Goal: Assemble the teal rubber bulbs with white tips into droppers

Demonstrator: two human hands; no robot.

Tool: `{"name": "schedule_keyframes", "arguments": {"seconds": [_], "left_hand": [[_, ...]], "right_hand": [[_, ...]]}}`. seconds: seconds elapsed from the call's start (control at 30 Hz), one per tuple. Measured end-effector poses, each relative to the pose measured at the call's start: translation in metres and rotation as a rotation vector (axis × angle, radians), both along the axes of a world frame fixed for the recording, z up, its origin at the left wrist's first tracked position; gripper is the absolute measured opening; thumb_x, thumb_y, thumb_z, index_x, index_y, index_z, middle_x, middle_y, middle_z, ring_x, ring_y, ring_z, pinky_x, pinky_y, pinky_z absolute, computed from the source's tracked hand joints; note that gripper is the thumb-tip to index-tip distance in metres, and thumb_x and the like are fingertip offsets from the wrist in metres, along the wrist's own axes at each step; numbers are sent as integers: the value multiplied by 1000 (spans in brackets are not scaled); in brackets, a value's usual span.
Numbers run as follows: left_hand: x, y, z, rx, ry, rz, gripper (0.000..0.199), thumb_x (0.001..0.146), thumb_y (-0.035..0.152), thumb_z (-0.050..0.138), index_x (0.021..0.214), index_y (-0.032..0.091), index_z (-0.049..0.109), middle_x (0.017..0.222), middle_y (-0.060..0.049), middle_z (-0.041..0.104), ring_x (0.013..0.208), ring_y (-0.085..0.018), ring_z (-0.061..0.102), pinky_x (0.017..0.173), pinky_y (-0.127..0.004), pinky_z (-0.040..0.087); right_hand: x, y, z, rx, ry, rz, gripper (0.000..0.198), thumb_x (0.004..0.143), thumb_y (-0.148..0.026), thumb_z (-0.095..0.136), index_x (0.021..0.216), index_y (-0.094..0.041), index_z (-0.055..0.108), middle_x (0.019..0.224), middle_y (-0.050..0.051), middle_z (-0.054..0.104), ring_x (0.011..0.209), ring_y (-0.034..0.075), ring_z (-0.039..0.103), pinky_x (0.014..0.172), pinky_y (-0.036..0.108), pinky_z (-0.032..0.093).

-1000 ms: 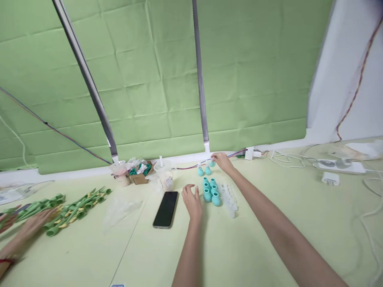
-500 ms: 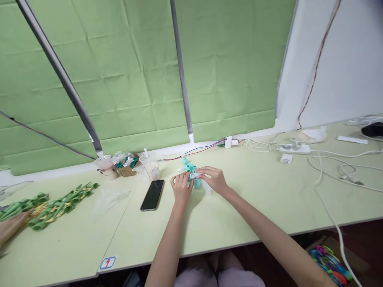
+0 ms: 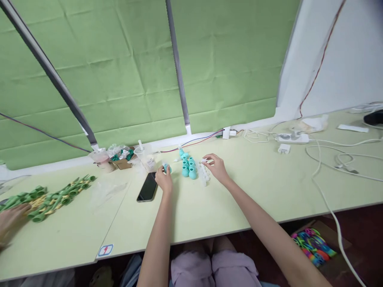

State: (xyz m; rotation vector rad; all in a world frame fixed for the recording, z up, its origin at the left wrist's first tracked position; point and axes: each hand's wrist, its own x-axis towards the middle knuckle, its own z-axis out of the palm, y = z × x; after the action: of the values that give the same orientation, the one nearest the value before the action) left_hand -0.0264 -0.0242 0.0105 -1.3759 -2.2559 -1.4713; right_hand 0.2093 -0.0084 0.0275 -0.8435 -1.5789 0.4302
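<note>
My left hand (image 3: 164,178) is closed around a small teal piece (image 3: 168,169) with a whitish top, over the far end of the black phone (image 3: 147,187). To its right, teal hollow round-bottomed cups (image 3: 188,167) stand close together in two rows, untouched. My right hand (image 3: 216,167) pinches a small white piece (image 3: 204,160) above a row of small white plastic pieces (image 3: 203,173). Behind the cups lie more teal pieces (image 3: 182,153), one with a white tip. The exact shape of what each hand holds is partly hidden by the fingers.
At the left, another person's hand (image 3: 14,217) touches green and yellow parts (image 3: 56,199). Drink cups (image 3: 143,153), a small cardboard box (image 3: 123,161) and a clear plastic bag (image 3: 109,191) are nearby. A power strip (image 3: 292,138) with white cables lies right.
My hands have moved apart from the teal cups. My left hand went left with a teal piece, uncovering the cups; my right hand now hovers by the white pieces.
</note>
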Motion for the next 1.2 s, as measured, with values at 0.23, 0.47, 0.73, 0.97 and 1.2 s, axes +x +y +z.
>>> {"name": "schedule_keyframes", "arguments": {"seconds": [0.23, 0.47, 0.73, 0.97, 1.2], "left_hand": [[-10, 34, -11, -145, -192, -234, 32, 72, 35, 58, 95, 14, 63, 91, -10, 67, 84, -22, 62, 77, -31, 42], [-12, 77, -6, -125, -208, -430, 30, 67, 30, 61, 91, 11, 64, 87, -10, 68, 79, -21, 63, 72, -29, 45], [-3, 94, -18, -120, -213, -499, 29, 66, 22, 63, 93, 11, 63, 93, -10, 68, 85, -21, 62, 79, -31, 45], [-1, 84, -15, -107, -223, -543, 35, 66, 15, 62, 100, 11, 62, 91, -9, 69, 84, -21, 63, 75, -31, 48], [11, 36, 17, 217, -42, -446, 34, 82, 29, 49, 114, 19, 56, 114, -11, 54, 101, -20, 54, 84, -35, 45]], "right_hand": [[3, 12, -11, -110, 115, 122, 26, 77, -30, 56, 98, -21, 66, 95, 7, 63, 81, 16, 61, 71, 29, 51], [6, 15, -4, -293, 151, 144, 20, 68, -34, 65, 83, -21, 69, 90, 5, 69, 77, 18, 62, 67, 30, 48], [2, 12, -1, -282, 296, 252, 24, 65, -34, 68, 82, -19, 60, 87, 5, 66, 73, 15, 60, 72, 30, 49], [1, 9, 1, -293, 286, 304, 25, 65, -37, 68, 79, -18, 60, 80, 5, 65, 71, 15, 60, 71, 29, 49], [-4, 8, 0, -356, 330, 379, 28, 58, -37, 73, 75, -18, 61, 76, 4, 66, 73, 17, 63, 72, 31, 50]]}}
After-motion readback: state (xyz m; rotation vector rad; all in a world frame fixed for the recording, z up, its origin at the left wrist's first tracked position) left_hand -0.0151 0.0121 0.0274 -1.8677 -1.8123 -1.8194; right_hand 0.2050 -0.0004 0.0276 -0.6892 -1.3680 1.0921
